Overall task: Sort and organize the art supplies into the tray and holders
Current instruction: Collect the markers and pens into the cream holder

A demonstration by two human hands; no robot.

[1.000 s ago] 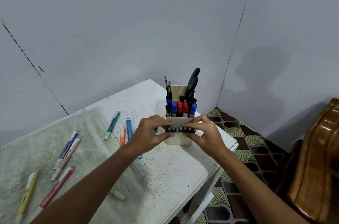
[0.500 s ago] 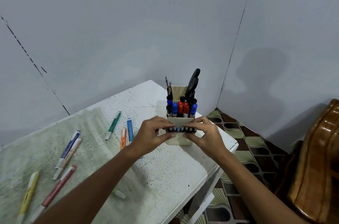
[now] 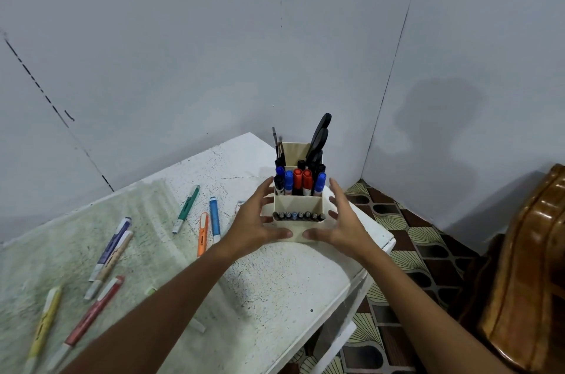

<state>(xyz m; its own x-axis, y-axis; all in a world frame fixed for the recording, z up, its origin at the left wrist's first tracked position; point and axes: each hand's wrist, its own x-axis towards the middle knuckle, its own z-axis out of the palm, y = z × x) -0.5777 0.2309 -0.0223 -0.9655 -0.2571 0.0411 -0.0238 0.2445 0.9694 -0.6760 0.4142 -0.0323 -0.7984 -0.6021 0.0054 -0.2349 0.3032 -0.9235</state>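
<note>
Two forearms reaching in from the bottom edge across a speckled white counter [image 3: 275,297]. Left hand [image 3: 255,225] and right hand [image 3: 342,228] spread wide with fingers straight, flanking a cream tiered holder [image 3: 298,233] near the counter's far right corner, thumbs touching its front base, gripping nothing. Front compartment filled with a row of dark-capped pens [image 3: 298,216]; middle tier packed with upright blue, red and black markers [image 3: 298,181]; rear tier showing black scissors [image 3: 319,136] and thin brushes [image 3: 278,144]. Scattered loose to the left: a yellow highlighter [image 3: 44,320], a red pen [image 3: 91,312], a blue pen [image 3: 111,245] and a beige pen [image 3: 110,263] lying side by side, then, nearer the holder, an orange highlighter [image 3: 202,234], a blue highlighter [image 3: 214,219] and a green pen [image 3: 186,209]. Beyond, grey walls meeting in a corner; patterned floor tiles [image 3: 397,220] and a glossy brown wooden piece [image 3: 526,282] at right.
</note>
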